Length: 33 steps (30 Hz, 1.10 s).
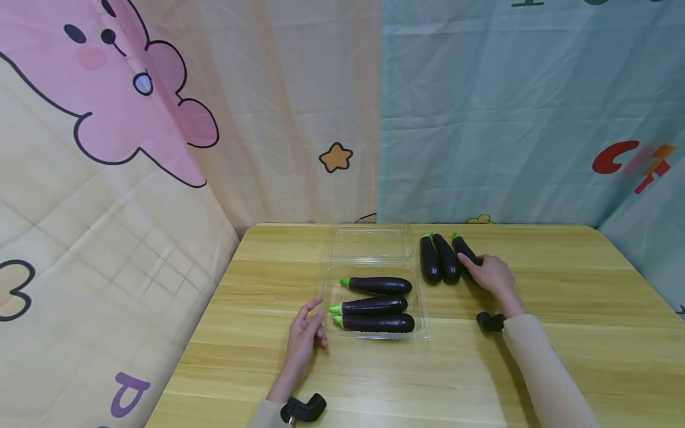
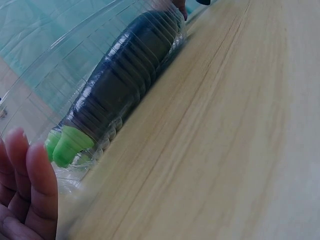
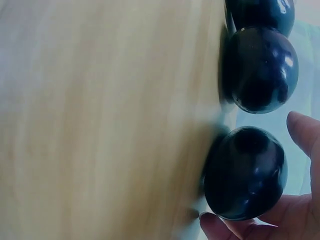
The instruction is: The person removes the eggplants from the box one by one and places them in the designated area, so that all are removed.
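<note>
On the right of the table, my right hand (image 1: 492, 276) holds an eggplant (image 1: 464, 245) with a green stem, thumb on one side and fingers on the other. The right wrist view shows that eggplant (image 3: 246, 175) end-on between thumb and fingers. Two more eggplants (image 1: 430, 261) lie side by side just left of it. A clear plastic clamshell box (image 1: 421, 324) holds three eggplants (image 1: 377, 306) lying crosswise, green stems to the left. Beside the box's left edge is my left hand (image 1: 302, 339), fingers loosely bent and holding nothing.
The box's clear lid (image 1: 370, 245) lies folded open toward the back of the wooden table (image 1: 241, 309). Printed curtains (image 1: 289, 119) hang behind the table and along its sides. Each wrist carries a black camera (image 1: 304, 408).
</note>
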Each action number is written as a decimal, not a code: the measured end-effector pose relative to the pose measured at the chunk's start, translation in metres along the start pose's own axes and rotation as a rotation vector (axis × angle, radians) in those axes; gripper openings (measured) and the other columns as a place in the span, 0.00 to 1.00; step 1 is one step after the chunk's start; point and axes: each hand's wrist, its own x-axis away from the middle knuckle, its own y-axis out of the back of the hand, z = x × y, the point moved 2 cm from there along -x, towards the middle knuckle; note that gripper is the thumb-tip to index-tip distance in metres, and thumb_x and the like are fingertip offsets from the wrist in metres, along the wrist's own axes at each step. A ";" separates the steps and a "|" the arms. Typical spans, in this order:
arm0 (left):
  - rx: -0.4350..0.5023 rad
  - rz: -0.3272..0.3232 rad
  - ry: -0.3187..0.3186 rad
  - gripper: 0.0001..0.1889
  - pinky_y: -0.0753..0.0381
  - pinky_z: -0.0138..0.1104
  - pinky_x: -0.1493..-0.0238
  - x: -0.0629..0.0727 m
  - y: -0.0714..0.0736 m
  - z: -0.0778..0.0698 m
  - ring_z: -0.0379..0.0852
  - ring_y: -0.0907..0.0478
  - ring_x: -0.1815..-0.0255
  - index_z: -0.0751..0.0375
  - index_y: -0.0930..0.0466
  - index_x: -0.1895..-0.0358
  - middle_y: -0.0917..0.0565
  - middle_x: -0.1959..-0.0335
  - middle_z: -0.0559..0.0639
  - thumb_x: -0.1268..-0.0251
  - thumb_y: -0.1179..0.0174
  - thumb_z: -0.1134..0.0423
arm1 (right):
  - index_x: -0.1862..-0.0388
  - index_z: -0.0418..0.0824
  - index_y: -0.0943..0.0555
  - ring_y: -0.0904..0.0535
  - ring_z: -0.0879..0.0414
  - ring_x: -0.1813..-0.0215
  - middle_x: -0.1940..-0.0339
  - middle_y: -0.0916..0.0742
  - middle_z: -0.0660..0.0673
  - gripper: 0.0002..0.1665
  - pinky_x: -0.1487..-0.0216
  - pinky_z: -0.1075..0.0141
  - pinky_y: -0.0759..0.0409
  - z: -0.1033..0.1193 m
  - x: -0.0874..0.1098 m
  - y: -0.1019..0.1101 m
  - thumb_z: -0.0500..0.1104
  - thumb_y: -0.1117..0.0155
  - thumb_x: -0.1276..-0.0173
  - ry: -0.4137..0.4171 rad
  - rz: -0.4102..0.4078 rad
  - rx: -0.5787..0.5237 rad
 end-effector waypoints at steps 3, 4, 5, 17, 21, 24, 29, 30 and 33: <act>0.001 -0.003 0.004 0.25 0.25 0.28 0.85 0.000 0.000 0.000 0.37 0.30 0.88 0.72 0.40 0.34 0.30 0.87 0.43 0.27 0.48 0.62 | 0.43 0.23 0.28 0.24 0.32 0.57 0.52 0.23 0.22 0.51 0.68 0.49 0.25 0.000 0.000 0.001 0.72 0.60 0.32 0.026 -0.016 0.000; -0.001 -0.004 0.006 0.25 0.25 0.28 0.84 -0.001 0.000 0.000 0.37 0.30 0.88 0.72 0.40 0.34 0.30 0.86 0.43 0.27 0.48 0.62 | 0.43 0.23 0.28 0.24 0.32 0.57 0.52 0.23 0.21 0.51 0.67 0.48 0.25 0.001 0.000 0.002 0.71 0.60 0.32 0.035 -0.024 -0.002; 0.000 -0.004 0.007 0.25 0.25 0.28 0.84 -0.001 0.000 0.000 0.37 0.30 0.88 0.72 0.40 0.34 0.30 0.86 0.44 0.27 0.48 0.62 | 0.43 0.22 0.29 0.25 0.30 0.55 0.51 0.24 0.21 0.51 0.64 0.45 0.25 0.001 0.000 0.002 0.71 0.59 0.32 0.042 -0.034 -0.004; -0.001 -0.002 0.003 0.24 0.25 0.29 0.84 -0.001 0.001 0.001 0.37 0.30 0.88 0.72 0.39 0.34 0.30 0.86 0.43 0.28 0.48 0.62 | 0.38 0.26 0.31 0.41 0.27 0.39 0.40 0.30 0.23 0.41 0.41 0.35 0.46 0.046 0.011 0.018 0.61 0.46 0.31 0.251 -0.212 -0.191; 0.005 -0.002 -0.003 0.25 0.25 0.29 0.85 -0.001 0.001 0.002 0.37 0.30 0.88 0.72 0.39 0.35 0.30 0.86 0.43 0.28 0.48 0.62 | 0.41 0.29 0.26 0.35 0.32 0.41 0.44 0.24 0.27 0.35 0.41 0.39 0.40 0.068 0.014 0.021 0.57 0.41 0.32 0.391 -0.206 -0.234; 0.012 0.007 0.001 0.25 0.25 0.29 0.85 -0.001 0.000 0.002 0.37 0.30 0.88 0.72 0.40 0.34 0.29 0.86 0.43 0.28 0.48 0.61 | 0.42 0.32 0.25 0.33 0.35 0.41 0.44 0.23 0.31 0.33 0.42 0.41 0.37 0.083 0.019 0.023 0.56 0.40 0.32 0.445 -0.154 -0.247; 0.011 0.008 0.004 0.25 0.25 0.28 0.85 -0.001 0.000 0.002 0.37 0.30 0.88 0.72 0.40 0.34 0.29 0.86 0.43 0.27 0.48 0.62 | 0.40 0.34 0.26 0.34 0.39 0.36 0.40 0.24 0.34 0.33 0.38 0.43 0.37 0.107 0.031 0.023 0.57 0.39 0.33 0.514 -0.007 -0.235; 0.010 0.007 0.002 0.25 0.25 0.29 0.85 -0.001 0.000 0.001 0.37 0.30 0.88 0.72 0.40 0.34 0.29 0.86 0.43 0.27 0.48 0.62 | 0.39 0.34 0.27 0.34 0.40 0.36 0.39 0.24 0.35 0.34 0.38 0.44 0.36 0.111 0.033 0.022 0.57 0.39 0.33 0.535 0.026 -0.229; 0.009 0.006 -0.003 0.25 0.25 0.28 0.85 0.000 0.000 0.001 0.37 0.30 0.88 0.73 0.40 0.34 0.29 0.87 0.43 0.27 0.48 0.62 | 0.36 0.35 0.29 0.32 0.41 0.36 0.38 0.25 0.37 0.36 0.41 0.46 0.32 0.126 0.039 0.017 0.57 0.38 0.33 0.615 0.130 -0.226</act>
